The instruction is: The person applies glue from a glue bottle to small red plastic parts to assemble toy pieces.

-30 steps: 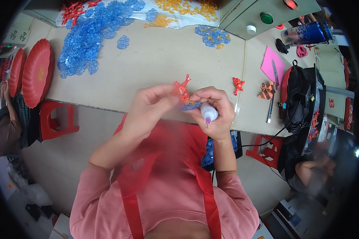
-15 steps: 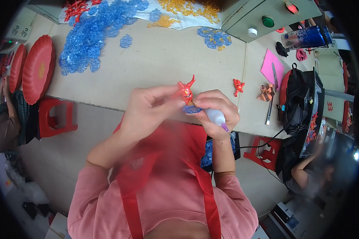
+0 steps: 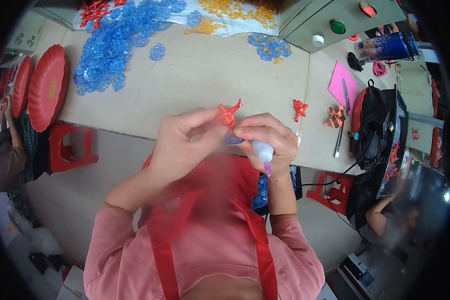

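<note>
My left hand (image 3: pixel 185 137) is closed, its thumb and fingers pinching a small glossy red figurine (image 3: pixel 228 118) with a thin limb sticking up. Just below the figurine is a translucent blue plastic piece (image 3: pixel 232 139), partly hidden by my fingers. My right hand (image 3: pixel 280 140) is closed too, its fingertips at that blue piece and the figurine's lower end. Tucked in the same right hand is a small whitish squeeze bottle (image 3: pixel 262 150), its purple nozzle pointing down toward me. Both hands are over the table's front edge.
A pile of blue plastic pieces (image 3: pixel 102 62) lies at the far left, yellow pieces (image 3: pixel 235 12) on white cloth behind. Another red figurine (image 3: pixel 300 110), tweezers (image 3: pixel 339 137) and a black bag (image 3: pixel 377 120) lie to the right. Red scalloped trays (image 3: pixel 49 87) stand left.
The figurine has tilted and sunk slightly between my hands. My right hand has turned, so the bottle's nozzle swung left and down. The blue piece is now more covered.
</note>
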Demonstrator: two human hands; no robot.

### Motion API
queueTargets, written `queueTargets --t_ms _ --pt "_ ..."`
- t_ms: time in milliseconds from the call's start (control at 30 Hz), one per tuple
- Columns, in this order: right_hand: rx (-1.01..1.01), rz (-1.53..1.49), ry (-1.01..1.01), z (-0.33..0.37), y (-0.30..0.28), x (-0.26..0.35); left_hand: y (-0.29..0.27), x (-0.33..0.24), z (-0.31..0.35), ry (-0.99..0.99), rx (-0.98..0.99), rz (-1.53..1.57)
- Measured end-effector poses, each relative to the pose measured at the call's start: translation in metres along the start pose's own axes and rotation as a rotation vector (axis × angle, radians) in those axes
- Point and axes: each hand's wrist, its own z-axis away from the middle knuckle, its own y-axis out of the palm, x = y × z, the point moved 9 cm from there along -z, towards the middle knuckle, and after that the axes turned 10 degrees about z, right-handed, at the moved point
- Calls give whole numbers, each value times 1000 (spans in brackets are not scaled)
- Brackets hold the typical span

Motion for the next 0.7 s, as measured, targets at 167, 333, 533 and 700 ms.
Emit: queueTargets --t_ms 167,333,533,700 --pt "-13 47 -1 -1 2 4 -2 3 1 -10 -28 40" --pt "5 109 -8 -4 3 8 -2 5 -3 -55 -38 12" --pt "32 120 82 -3 7 3 -2 25 -7 -83 -34 258" --pt "-56 -8 441 20 9 -25 -3 38 -9 -174 -54 313"
